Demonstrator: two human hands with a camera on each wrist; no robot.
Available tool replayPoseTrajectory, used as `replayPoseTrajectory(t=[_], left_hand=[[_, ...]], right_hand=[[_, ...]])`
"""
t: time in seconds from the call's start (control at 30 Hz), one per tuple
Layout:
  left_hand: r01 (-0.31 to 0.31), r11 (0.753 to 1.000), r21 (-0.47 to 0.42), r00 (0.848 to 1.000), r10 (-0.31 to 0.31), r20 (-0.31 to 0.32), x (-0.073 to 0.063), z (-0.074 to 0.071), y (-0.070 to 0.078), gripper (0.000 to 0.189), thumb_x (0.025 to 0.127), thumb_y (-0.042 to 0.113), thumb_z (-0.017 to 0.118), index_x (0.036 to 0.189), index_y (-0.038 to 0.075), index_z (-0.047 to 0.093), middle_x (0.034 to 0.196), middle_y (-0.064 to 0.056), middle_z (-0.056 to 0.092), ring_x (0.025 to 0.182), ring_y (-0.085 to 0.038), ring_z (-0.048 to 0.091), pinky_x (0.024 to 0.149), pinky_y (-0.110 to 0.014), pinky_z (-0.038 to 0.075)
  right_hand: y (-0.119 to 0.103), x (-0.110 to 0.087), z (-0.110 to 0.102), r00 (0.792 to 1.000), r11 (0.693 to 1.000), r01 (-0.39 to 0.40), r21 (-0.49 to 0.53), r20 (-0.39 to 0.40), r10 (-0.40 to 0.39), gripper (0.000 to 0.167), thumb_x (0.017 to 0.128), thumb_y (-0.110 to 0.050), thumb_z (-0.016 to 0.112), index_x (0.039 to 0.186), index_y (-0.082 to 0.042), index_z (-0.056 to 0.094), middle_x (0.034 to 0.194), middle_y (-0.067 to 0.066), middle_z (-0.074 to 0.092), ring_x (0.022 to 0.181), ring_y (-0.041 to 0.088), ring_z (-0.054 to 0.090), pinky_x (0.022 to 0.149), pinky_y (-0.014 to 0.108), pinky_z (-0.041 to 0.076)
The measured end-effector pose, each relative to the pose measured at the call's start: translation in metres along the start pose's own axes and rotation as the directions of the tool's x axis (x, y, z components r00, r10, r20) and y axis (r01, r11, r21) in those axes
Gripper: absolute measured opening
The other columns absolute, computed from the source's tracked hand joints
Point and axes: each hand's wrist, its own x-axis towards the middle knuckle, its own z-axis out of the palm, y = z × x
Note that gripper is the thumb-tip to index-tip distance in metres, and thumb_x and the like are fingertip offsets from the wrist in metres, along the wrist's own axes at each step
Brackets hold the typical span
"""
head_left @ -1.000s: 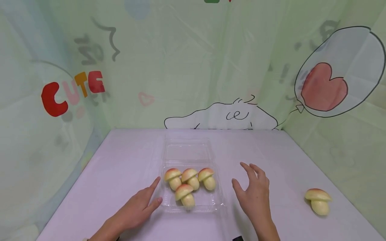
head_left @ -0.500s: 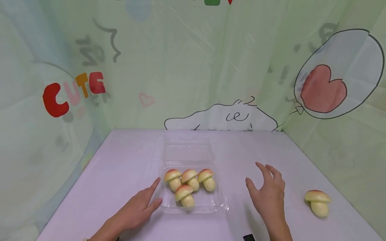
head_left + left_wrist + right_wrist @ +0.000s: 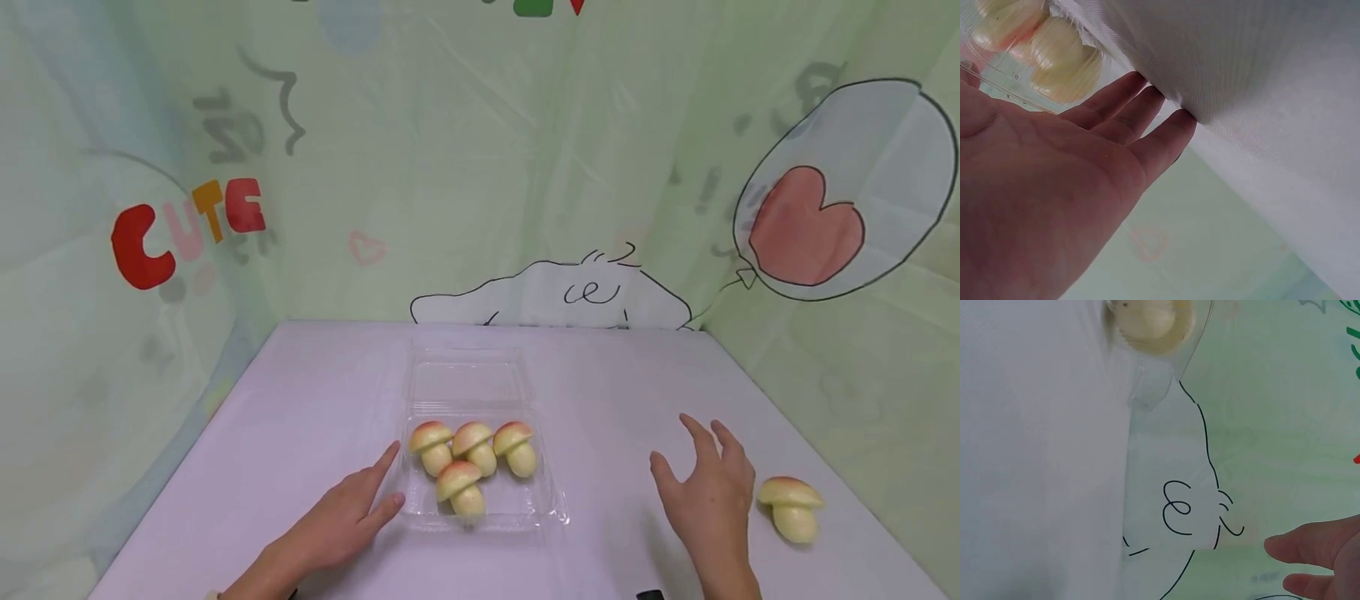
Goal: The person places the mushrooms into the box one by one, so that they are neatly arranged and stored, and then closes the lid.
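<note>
Several mushroom-shaped pieces [image 3: 472,446] with reddish caps and pale stems lie in a clear plastic clamshell box [image 3: 513,504], whose lid [image 3: 468,383] is folded back. Beside the box's left wall is my left hand [image 3: 333,517], fingers extended; in the left wrist view its fingertips [image 3: 1186,119] rest on the table. My right hand [image 3: 708,504] hovers over the table with fingers spread and nothing held. Just to its right lies a single mushroom-shaped piece [image 3: 795,508]. The right wrist view catches only part of the right hand [image 3: 1319,553] at its edge.
A white cloth-covered table [image 3: 315,392] lies under everything. Printed green curtains [image 3: 480,167] close in the back and both sides. A small black object [image 3: 650,595] shows at the bottom edge, near the right wrist.
My right hand has moved rightward, away from the box and close to the single mushroom-shaped piece. The left hand stays beside the box, and the pieces in it have not moved.
</note>
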Motion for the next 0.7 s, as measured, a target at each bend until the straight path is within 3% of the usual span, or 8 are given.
replayPoseTrajectory(t=[0.17, 0.53, 0.7], left_hand=[[0.002, 1.000, -0.013, 1.000, -0.002, 0.005, 0.000, 0.000, 0.001, 0.071, 0.109, 0.048, 0.046, 0.166, 0.012, 0.024, 0.155, -0.021, 0.050, 0.141, -0.042, 0.050, 0.114, -0.062, 0.038], [0.001, 1.000, -0.010, 1.000, -0.001, 0.000, 0.000, -0.001, 0.001, 0.071, 0.109, 0.049, 0.046, 0.165, 0.011, 0.025, 0.155, -0.021, 0.050, 0.141, -0.043, 0.050, 0.114, -0.063, 0.038], [0.017, 1.000, -0.013, 1.000, -0.017, 0.007, 0.001, 0.001, 0.000, 0.073, 0.108, 0.053, 0.045, 0.166, 0.014, 0.023, 0.156, -0.019, 0.050, 0.142, -0.041, 0.049, 0.116, -0.061, 0.038]], right_hand=[[0.017, 0.004, -0.008, 1.000, 0.999, 0.002, -0.041, -0.022, -0.003, 0.060, 0.086, -0.010, 0.073, 0.141, 0.001, 0.052, 0.151, 0.039, 0.034, 0.138, 0.061, 0.030, 0.113, 0.069, 0.020], [0.044, 0.016, -0.024, 0.994, 0.985, -0.105, -0.138, 0.008, 0.107, 0.062, 0.091, -0.017, 0.067, 0.147, -0.001, 0.046, 0.158, 0.037, 0.027, 0.144, 0.060, 0.023, 0.113, 0.074, 0.016], [0.055, 0.018, -0.025, 0.980, 0.965, -0.181, -0.188, 0.046, 0.193, 0.066, 0.094, -0.019, 0.065, 0.151, 0.000, 0.039, 0.161, 0.040, 0.015, 0.147, 0.062, 0.015, 0.112, 0.078, 0.013]])
